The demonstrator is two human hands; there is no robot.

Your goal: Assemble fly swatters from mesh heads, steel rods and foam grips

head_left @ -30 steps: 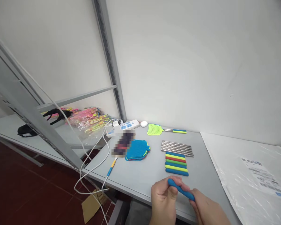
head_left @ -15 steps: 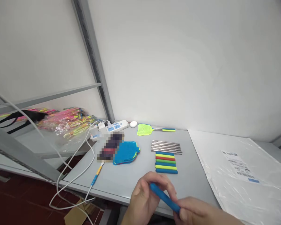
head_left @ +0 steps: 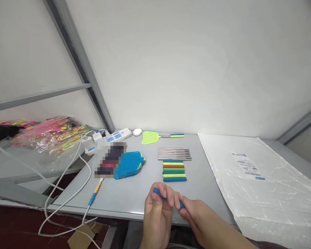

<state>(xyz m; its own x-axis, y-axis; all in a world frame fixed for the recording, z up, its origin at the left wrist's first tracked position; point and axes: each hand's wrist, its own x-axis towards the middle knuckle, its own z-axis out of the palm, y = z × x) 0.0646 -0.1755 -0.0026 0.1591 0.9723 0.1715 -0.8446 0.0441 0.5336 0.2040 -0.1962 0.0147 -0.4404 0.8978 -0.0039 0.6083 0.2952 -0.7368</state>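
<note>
A blue handle grip [head_left: 181, 205] lies across both my hands, above the table's front edge. My left hand [head_left: 158, 207] is closed round its left part, with the thumb near the end that pokes out. The fingers of my right hand [head_left: 193, 210] pinch its right end. Just beyond my hands, a row of blue, yellow, red and green handle grips [head_left: 173, 169] lies side by side. Thin metal rods [head_left: 174, 154] lie parallel behind that row. To the left is a stack of fly swatter heads [head_left: 129, 164], a blue one on top.
A yellow-green fly swatter [head_left: 150, 137] lies near the wall. The power strip [head_left: 118, 135], white cables [head_left: 89, 169] and a blurred-out object [head_left: 110, 160] are on the left. A white plastic package [head_left: 233, 186] covers the table's right side.
My left fingers have wrapped over the blue handle grip, which now shows less. My right hand has shifted left and up, closer to the left one. The view has swung slightly right.
</note>
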